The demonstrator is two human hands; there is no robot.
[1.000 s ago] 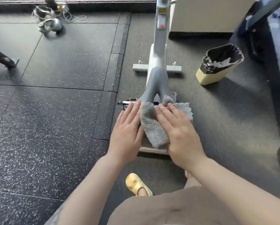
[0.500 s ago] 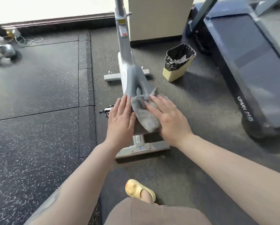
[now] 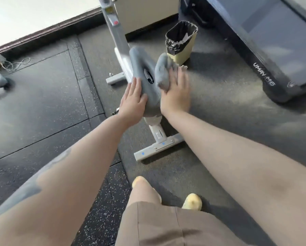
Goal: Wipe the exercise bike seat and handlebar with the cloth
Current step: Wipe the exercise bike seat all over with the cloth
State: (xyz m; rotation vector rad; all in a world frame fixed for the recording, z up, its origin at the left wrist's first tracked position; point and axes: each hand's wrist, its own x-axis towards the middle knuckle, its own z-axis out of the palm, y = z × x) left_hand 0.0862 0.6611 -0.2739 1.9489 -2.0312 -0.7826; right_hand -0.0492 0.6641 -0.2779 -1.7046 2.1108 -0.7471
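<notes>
i see the grey seat [image 3: 145, 82] on its post above the floor, long axis running away from me, nose far. my left hand [image 3: 132, 102] lies flat on its left flank, fingers straight and spread. my right hand [image 3: 175, 93], fingers extended, presses the grey cloth [image 3: 163, 71] against the right side; blur hides any grip. a bin [image 3: 182, 41] stands just beyond, a treadmill [image 3: 272, 50] right.
</notes>
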